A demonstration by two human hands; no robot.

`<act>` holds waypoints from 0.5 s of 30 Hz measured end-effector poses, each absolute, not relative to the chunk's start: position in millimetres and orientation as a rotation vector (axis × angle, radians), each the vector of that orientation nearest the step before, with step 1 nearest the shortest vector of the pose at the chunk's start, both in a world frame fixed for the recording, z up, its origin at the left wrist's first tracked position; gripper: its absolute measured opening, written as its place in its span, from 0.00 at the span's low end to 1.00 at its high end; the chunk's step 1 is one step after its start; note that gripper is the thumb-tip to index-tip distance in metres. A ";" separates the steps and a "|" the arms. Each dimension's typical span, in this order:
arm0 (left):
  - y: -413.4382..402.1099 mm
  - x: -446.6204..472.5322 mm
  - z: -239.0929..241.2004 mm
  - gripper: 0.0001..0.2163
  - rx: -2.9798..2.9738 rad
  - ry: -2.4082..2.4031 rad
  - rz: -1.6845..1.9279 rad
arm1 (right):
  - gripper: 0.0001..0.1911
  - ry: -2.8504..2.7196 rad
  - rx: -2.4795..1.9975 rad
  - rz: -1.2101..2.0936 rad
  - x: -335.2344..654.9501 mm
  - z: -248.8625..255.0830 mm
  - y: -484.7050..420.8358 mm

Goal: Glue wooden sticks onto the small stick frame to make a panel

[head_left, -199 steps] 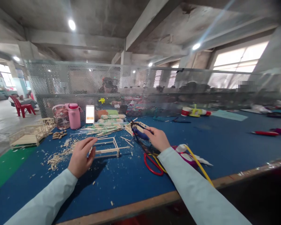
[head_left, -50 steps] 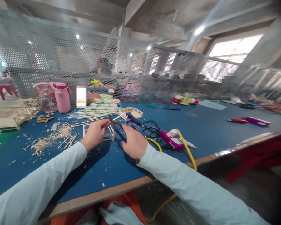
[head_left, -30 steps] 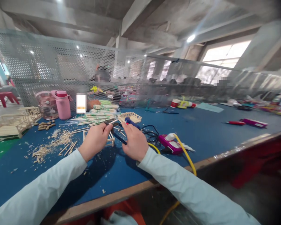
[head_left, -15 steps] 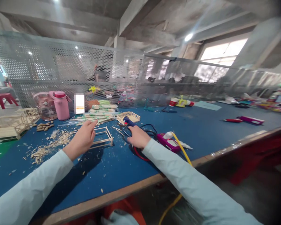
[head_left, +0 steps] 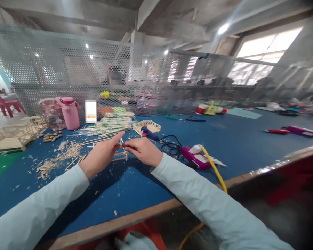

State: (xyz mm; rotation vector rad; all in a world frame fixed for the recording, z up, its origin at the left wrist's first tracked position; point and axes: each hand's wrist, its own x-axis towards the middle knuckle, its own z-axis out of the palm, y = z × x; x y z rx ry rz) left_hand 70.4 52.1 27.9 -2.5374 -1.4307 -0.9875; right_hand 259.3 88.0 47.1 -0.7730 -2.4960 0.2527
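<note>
My left hand (head_left: 100,156) and my right hand (head_left: 144,151) meet fingertip to fingertip over the blue table. A short pale wooden stick (head_left: 121,141) shows between them. The right thumb and fingers pinch at it, and the left fingers are closed at its other side. A small dark spot by the right fingertips is too small to name. Just beneath both hands is a small rectangular frame of wooden sticks (head_left: 127,156), partly hidden by them. Behind the right hand lies a blue glue gun (head_left: 150,133), in front of an openwork wooden stick piece (head_left: 156,125).
Wood scraps (head_left: 54,163) litter the left, near peanuts (head_left: 52,136), finished stick models (head_left: 13,137) and a pink bottle (head_left: 70,114). Stick bundles (head_left: 112,125) lie behind my hands. A purple power strip (head_left: 195,158) with a yellow cord (head_left: 214,166) sits right. A perforated screen (head_left: 75,69) stands behind.
My right hand has moved left from beside the glue gun to meet my left hand. The glue gun now shows more fully. The view has shifted slightly.
</note>
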 end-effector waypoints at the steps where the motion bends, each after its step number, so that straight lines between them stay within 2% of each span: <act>1: 52.6 72.0 27.5 0.20 -2.530 -1.421 -0.991 | 0.11 -2.511 -0.747 0.264 255.9 47.5 90.4; 8: 46.8 44.7 38.9 0.14 -2.346 -1.425 -1.108 | 0.08 -2.460 -0.791 0.283 251.6 41.0 113.9; 11: 38.9 19.7 32.1 0.13 -2.105 -1.620 -1.290 | 0.08 -2.392 -0.895 0.391 259.3 32.3 117.6; 15: 27.6 0.2 4.5 0.13 -2.090 -1.924 -1.381 | 0.09 -2.407 -0.860 0.431 264.7 20.8 117.2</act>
